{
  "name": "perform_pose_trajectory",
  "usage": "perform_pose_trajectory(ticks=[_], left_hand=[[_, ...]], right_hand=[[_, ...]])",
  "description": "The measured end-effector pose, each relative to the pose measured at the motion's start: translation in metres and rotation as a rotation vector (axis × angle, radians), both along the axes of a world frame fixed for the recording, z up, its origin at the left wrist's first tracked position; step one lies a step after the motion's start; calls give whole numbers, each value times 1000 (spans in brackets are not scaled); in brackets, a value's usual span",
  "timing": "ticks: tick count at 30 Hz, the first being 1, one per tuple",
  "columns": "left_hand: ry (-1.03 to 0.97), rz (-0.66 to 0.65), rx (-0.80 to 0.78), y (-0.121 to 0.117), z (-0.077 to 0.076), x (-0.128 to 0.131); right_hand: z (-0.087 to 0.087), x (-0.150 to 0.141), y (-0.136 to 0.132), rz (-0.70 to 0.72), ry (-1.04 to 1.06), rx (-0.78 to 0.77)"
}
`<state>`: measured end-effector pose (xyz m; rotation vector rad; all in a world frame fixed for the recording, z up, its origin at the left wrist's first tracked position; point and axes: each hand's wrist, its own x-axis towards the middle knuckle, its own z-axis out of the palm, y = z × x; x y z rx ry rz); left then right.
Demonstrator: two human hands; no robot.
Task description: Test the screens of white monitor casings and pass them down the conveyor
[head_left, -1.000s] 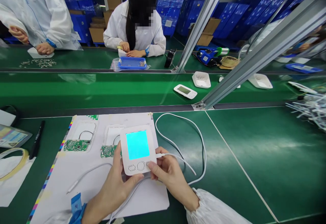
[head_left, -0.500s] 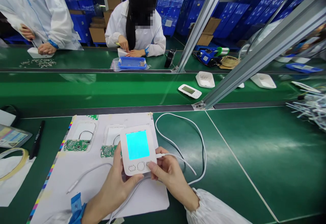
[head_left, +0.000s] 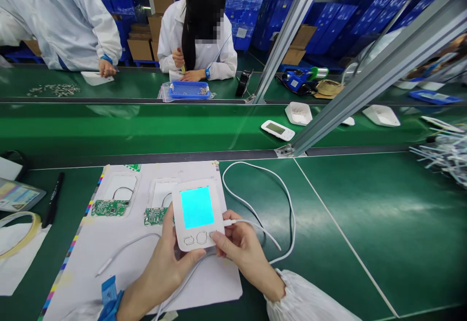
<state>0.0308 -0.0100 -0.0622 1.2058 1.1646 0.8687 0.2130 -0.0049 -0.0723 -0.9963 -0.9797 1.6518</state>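
A white handheld device [head_left: 178, 240] with a cyan-lit screen and a row of buttons is held up between both hands. My left hand [head_left: 168, 258] grips its left side and bottom edge, closed around it. My right hand [head_left: 242, 245] holds the lower right corner, its thumb on the rightmost button. A white cable [head_left: 251, 223] is plugged into the device's right side by my right fingers. Underneath lies a white paper sheet [head_left: 87, 267]. Behind the device, a green circuit board [head_left: 153, 216] in a white housing is partly covered; another circuit board [head_left: 109, 208] lies further left.
A loose cable plug [head_left: 104, 266] rests on the sheet. At left are a black marker [head_left: 54, 199] and a tape roll [head_left: 31, 236]. Beyond the ledge, a conveyor belt [head_left: 164, 129] carries white device parts [head_left: 278, 130]. A metal post [head_left: 350, 87] slants across the right. Two co-workers sit or stand opposite.
My hands and the device stay still. White parts on the belt have shifted right. The co-worker at left has moved a white housing to the right; the other co-worker's hand has risen slightly.
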Motion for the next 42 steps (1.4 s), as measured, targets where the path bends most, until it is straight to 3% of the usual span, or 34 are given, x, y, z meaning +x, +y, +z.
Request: perform_pose_trajectory(ticks=[13, 25, 42], left_hand=[[-43, 47, -32, -2, 4, 3], [-21, -37, 8, 0, 0, 0], [12, -16, 52, -1, -4, 0]], right_hand=[[1, 0, 0, 5, 9, 5], [3, 0, -1, 3, -4, 6], [2, -1, -1, 2, -21, 5]])
